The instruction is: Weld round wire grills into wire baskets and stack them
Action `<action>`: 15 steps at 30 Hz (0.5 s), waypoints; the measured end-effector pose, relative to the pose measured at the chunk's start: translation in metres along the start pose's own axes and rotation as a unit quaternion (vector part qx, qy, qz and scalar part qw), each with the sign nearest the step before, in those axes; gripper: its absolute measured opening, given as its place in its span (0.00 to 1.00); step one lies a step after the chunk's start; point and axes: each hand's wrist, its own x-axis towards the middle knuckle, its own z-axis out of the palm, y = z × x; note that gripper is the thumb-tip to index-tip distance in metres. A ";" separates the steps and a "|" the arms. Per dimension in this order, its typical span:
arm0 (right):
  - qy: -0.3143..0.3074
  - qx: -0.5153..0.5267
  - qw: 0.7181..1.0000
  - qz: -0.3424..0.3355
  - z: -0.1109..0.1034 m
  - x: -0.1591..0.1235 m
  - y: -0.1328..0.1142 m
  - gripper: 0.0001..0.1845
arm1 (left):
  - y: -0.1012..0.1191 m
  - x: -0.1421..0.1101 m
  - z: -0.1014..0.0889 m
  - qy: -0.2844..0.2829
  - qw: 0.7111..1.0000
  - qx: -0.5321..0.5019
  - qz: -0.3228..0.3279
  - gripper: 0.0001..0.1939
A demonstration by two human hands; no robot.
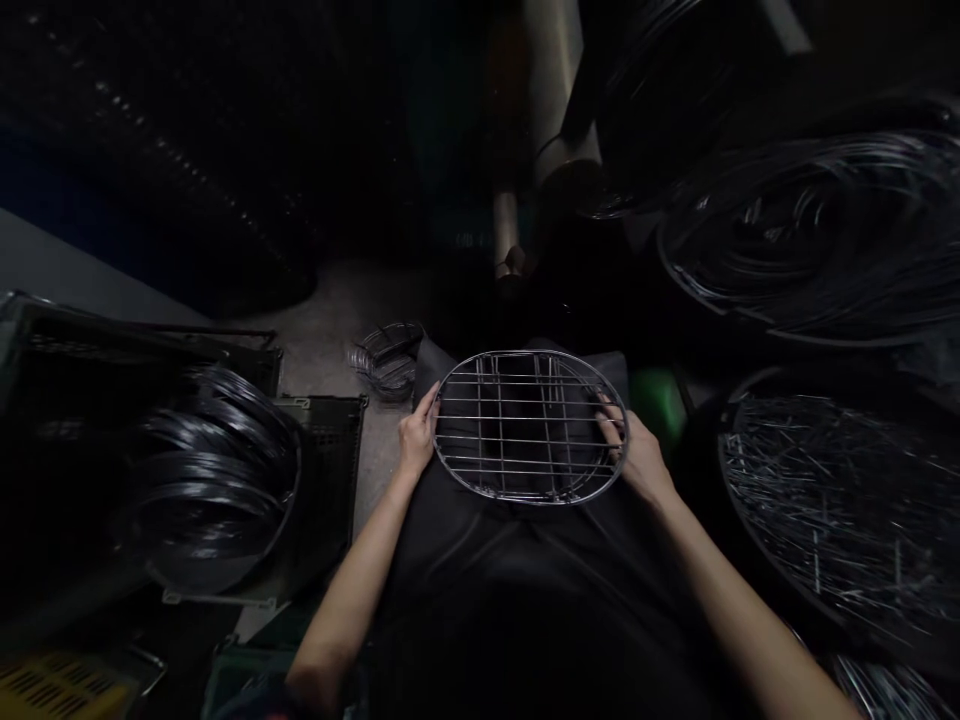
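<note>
Dimly, round steel-wire rack btwn left hand & right hand, prob. gripped.

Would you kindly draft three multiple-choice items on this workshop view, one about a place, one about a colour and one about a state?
1. Where is the round wire rack?
A. Over the person's lap, between both hands
B. Inside the crate on the left
C. On the tub of loose wires

2. What colour is the small blurred object just beyond the right hand?
A. Red
B. Green
C. White

3. How is the rack held?
A. By one hand only
B. By no hand, lying free
C. By the left hand and the right hand at opposite rims

Answers:
1 A, the rack sits above the dark lap with a hand at each side.
2 B, a green patch shows there.
3 C, fingers of each hand rest on the rim.
</note>
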 end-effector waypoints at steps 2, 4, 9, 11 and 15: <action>0.012 0.002 1.000 -0.005 0.002 -0.002 0.004 0.24 | -0.002 0.000 0.000 0.004 1.000 -0.005 0.001 0.22; 0.012 0.012 1.000 -0.007 0.003 -0.002 0.008 0.25 | -0.002 0.000 0.000 0.005 1.000 -0.009 0.009 0.22; -0.022 0.080 0.996 0.021 -0.012 0.003 0.002 0.26 | 0.009 -0.002 -0.009 0.030 0.999 -0.029 0.025 0.23; -0.003 0.121 0.992 0.025 -0.025 0.003 -0.014 0.27 | 0.017 -0.005 -0.017 0.059 0.997 -0.055 0.014 0.25; 0.013 0.186 0.982 0.012 -0.048 0.002 -0.055 0.25 | 0.032 -0.008 -0.030 0.026 0.991 -0.132 -0.006 0.27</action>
